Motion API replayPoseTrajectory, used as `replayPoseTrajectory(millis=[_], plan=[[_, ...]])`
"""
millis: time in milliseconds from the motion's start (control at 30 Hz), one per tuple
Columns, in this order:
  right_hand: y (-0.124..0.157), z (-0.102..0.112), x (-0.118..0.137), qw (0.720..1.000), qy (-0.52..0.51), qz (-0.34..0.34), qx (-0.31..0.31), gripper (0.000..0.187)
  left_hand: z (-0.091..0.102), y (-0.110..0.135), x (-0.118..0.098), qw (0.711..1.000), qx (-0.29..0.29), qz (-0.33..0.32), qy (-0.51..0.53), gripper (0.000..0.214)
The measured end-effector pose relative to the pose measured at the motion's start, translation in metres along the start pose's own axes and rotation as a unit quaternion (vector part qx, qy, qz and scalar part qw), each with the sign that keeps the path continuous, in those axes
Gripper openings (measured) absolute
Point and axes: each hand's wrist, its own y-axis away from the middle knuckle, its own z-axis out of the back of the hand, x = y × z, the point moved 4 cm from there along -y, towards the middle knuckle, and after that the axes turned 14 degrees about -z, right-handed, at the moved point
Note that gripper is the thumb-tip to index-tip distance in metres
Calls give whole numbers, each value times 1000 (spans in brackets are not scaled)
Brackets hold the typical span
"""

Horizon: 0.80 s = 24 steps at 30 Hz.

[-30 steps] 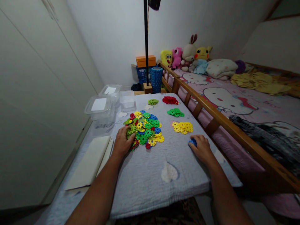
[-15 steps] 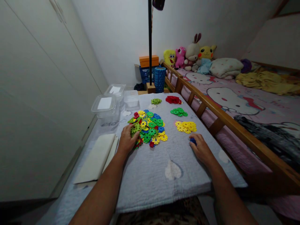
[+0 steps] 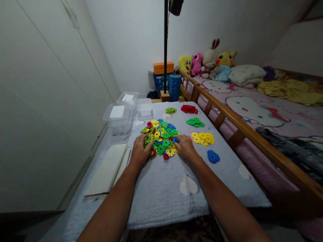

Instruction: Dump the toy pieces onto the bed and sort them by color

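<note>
A mixed pile of plastic snowflake discs (image 3: 164, 144) in green, yellow, blue, red and lime lies on the cloth-covered table. At its left edge, my left hand (image 3: 140, 150) curls its fingers and thumb around lime green snowflake discs (image 3: 149, 138). My right hand (image 3: 186, 146) is at the pile's right edge, its thumb and fingertips closed on a blue snowflake disc (image 3: 176, 140). To the right are sorted heaps: blue discs (image 3: 213, 156), yellow discs (image 3: 203, 138), green discs (image 3: 195, 122), red discs (image 3: 189, 109) and, farther back, lime discs (image 3: 171, 110).
Clear plastic boxes (image 3: 116, 117) stand at the table's back left. A folded cream-coloured cover (image 3: 107, 169) lies by my left forearm. The wooden bed rail (image 3: 227, 117) runs along the right side. A black pole (image 3: 165, 50) rises behind the table.
My right hand has moved left from the blue heap to the mixed pile, leaving the blue discs uncovered on the table. My left hand stays at the pile with the lime discs.
</note>
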Motion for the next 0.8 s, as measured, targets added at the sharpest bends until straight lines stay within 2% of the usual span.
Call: replayPoseTrajectory(millis=[100, 233, 467, 633, 800], plan=[[1, -8, -3, 1000, -27, -1, -8, 19, -1, 0, 2, 1000, 1, -2, 2, 43], [2, -3, -11, 996, -75, 22, -31, 8, -4, 0, 3, 1000, 2, -5, 0, 41], [5, 9, -20, 987, -138, 23, -75, 23, -4, 0, 3, 1000, 5, -3, -4, 41], [9, 31, -34, 990, -110, 19, -84, 24, -1, -1, 2, 1000, 5, -2, -10, 41], [27, 58, -71, 998, -43, -20, -46, 17, -2, -1, 2, 1000, 0, -3, -12, 42]])
